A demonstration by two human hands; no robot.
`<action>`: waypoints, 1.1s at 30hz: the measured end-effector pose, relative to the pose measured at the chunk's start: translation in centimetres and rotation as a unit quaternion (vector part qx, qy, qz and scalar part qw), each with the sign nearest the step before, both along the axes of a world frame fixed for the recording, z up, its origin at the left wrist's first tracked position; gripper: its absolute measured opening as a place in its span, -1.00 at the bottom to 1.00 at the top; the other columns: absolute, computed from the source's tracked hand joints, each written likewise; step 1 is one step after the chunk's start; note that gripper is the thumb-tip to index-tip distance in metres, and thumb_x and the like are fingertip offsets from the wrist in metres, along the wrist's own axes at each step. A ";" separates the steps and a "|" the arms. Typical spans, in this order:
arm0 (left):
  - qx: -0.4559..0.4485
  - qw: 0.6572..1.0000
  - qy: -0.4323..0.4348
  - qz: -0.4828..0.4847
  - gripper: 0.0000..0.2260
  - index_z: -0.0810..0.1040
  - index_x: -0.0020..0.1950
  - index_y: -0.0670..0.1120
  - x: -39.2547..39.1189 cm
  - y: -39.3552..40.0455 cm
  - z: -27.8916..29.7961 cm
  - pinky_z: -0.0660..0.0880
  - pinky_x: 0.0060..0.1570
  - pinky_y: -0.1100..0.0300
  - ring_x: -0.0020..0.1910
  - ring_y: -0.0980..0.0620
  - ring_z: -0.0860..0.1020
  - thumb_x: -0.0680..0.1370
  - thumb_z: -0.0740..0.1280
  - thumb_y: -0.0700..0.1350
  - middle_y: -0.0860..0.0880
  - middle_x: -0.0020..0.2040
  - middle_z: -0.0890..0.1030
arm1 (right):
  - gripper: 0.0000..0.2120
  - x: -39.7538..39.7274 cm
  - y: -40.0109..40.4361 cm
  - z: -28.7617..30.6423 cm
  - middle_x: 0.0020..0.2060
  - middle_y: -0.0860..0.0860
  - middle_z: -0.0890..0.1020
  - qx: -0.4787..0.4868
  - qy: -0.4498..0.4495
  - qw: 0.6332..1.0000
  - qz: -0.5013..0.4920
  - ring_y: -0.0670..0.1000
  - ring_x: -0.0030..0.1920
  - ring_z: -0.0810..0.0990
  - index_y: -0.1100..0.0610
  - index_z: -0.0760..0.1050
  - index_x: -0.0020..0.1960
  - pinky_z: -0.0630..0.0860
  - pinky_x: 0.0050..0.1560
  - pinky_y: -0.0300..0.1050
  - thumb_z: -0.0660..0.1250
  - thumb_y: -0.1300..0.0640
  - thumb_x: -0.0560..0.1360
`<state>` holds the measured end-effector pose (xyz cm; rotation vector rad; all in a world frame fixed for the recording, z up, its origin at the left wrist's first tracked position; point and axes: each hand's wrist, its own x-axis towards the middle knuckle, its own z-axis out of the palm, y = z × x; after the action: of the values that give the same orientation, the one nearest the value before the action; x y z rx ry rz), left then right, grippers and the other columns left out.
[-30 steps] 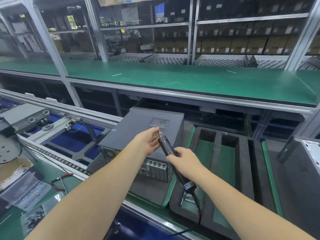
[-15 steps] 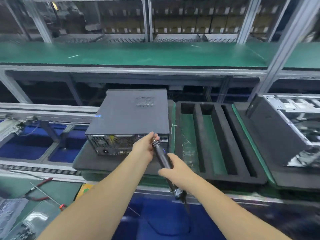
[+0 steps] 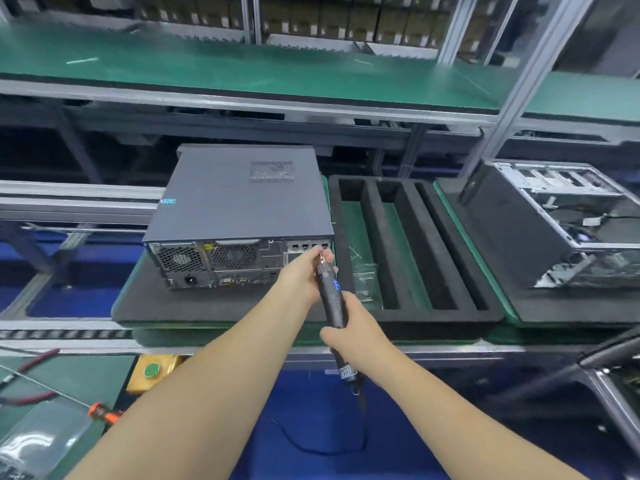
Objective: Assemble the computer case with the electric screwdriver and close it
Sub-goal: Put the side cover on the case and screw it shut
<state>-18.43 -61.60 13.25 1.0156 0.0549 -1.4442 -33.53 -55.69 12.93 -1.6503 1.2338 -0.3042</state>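
Both hands are on the electric screwdriver (image 3: pixel 331 299). The right hand (image 3: pixel 349 336) is wrapped around the black handle low down. The left hand (image 3: pixel 301 275) holds the metal tip end with its fingers curled near the bit. The tip points at the back of the computer case (image 3: pixel 239 206), close to its right corner. That closed dark case lies flat on a black foam pad (image 3: pixel 145 306). Just to its right sits a black foam tray (image 3: pixel 415 251) with long slots. Further right is an open case (image 3: pixel 568 220) with its insides showing. Red pliers (image 3: pixel 31 375) lie at the left.
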 end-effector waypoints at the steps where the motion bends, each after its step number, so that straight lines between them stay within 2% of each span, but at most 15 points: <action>1: 0.005 1.000 0.000 0.000 -0.87 0.50 -0.04 -0.16 0.0 -0.3 0.0 0.53 -0.14 0.11 -0.23 0.06 0.53 0.69 0.28 -0.16 -0.05 -0.16 0.57 | -0.51 0.1 -0.2 0.0 -0.04 0.04 0.59 -0.004 0.001 1.000 -0.004 0.00 -0.22 0.55 -0.17 0.33 0.27 0.49 -0.31 -0.23 0.38 0.09 0.40; 4: 0.011 1.000 -0.004 0.001 -0.89 0.52 0.14 -0.18 0.0 -0.8 0.0 0.55 -0.20 0.08 -0.24 0.04 0.56 0.67 0.31 -0.16 -0.07 -0.13 0.62 | -0.50 0.2 -0.7 -0.2 -0.04 -0.01 0.59 -0.012 0.010 1.000 -0.011 0.00 -0.20 0.57 -0.25 0.26 0.25 0.50 -0.31 -0.22 0.38 0.08 0.43; 9: 0.016 1.000 0.007 0.004 -0.85 0.52 0.19 -0.18 -0.1 -1.3 -0.3 0.55 -0.22 0.08 -0.25 0.05 0.59 0.65 0.34 -0.16 -0.07 -0.14 0.64 | -0.46 0.3 -1.1 -0.6 -0.03 -0.04 0.60 -0.021 0.024 0.999 -0.013 0.03 -0.13 0.62 -0.29 0.20 0.24 0.58 -0.20 -0.11 0.38 0.05 0.41; 13: 0.016 1.000 0.010 0.010 -0.86 0.55 0.17 -0.16 0.1 -1.5 -0.4 0.58 -0.17 0.09 -0.25 0.06 0.61 0.65 0.34 -0.14 -0.05 -0.13 0.67 | -0.44 0.2 -1.3 -0.6 -0.05 -0.06 0.59 -0.034 0.024 0.999 -0.010 0.01 -0.16 0.61 -0.31 0.18 0.25 0.56 -0.23 -0.15 0.38 0.05 0.42; 16: 0.018 1.000 0.003 0.006 -0.87 0.58 0.13 -0.15 0.1 -1.6 -0.5 0.59 -0.14 0.09 -0.24 0.06 0.62 0.64 0.36 -0.12 -0.04 -0.15 0.69 | -0.38 0.3 -1.2 -0.7 -0.05 -0.08 0.59 -0.040 0.026 0.999 -0.009 -0.01 -0.16 0.60 -0.22 0.24 0.40 0.52 -0.25 -0.17 0.38 0.07 0.42; 18: 0.017 1.000 -0.003 0.008 -0.88 0.59 0.11 -0.14 0.1 -1.6 -0.3 0.59 -0.21 0.09 -0.25 0.06 0.64 0.63 0.38 -0.12 -0.04 -0.13 0.70 | -0.36 0.3 -1.2 -0.7 -0.05 -0.08 0.58 -0.043 0.024 0.999 -0.010 -0.01 -0.15 0.60 -0.21 0.23 0.43 0.52 -0.25 -0.16 0.37 0.08 0.42; 21: 0.024 1.000 -0.012 0.008 -0.86 0.60 0.14 -0.14 0.2 -1.7 0.0 0.60 -0.29 0.13 -0.26 0.07 0.66 0.63 0.39 -0.12 -0.04 -0.12 0.71 | -0.42 0.2 -1.4 -0.5 -0.05 -0.06 0.58 -0.046 0.022 0.999 -0.009 0.01 -0.17 0.59 -0.22 0.23 0.36 0.59 -0.22 -0.11 0.38 0.09 0.45; 27: 0.028 0.999 -0.022 0.009 -0.89 0.60 0.05 -0.16 0.2 -1.6 0.2 0.64 -0.34 0.15 -0.36 0.06 0.64 0.63 0.38 -0.12 -0.05 -0.21 0.71 | -0.36 0.4 -1.3 -0.6 -0.03 -0.06 0.59 -0.039 0.022 0.999 -0.009 -0.01 -0.19 0.59 -0.20 0.22 0.45 0.53 -0.27 -0.17 0.38 0.09 0.46; 33: 0.025 0.999 -0.038 0.010 -0.92 0.55 0.01 -0.16 0.3 -1.8 0.0 0.66 -0.20 0.04 -0.32 0.03 0.60 0.65 0.35 -0.15 -0.07 -0.20 0.65 | -0.36 0.4 -1.3 -0.6 -0.05 -0.07 0.57 -0.044 0.024 0.999 -0.012 -0.03 -0.20 0.56 -0.18 0.24 0.46 0.51 -0.28 -0.19 0.39 0.09 0.45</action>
<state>-18.10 -63.41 13.30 1.1072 0.0459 -1.3913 -33.08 -57.01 12.36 -1.7270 1.2925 -0.3395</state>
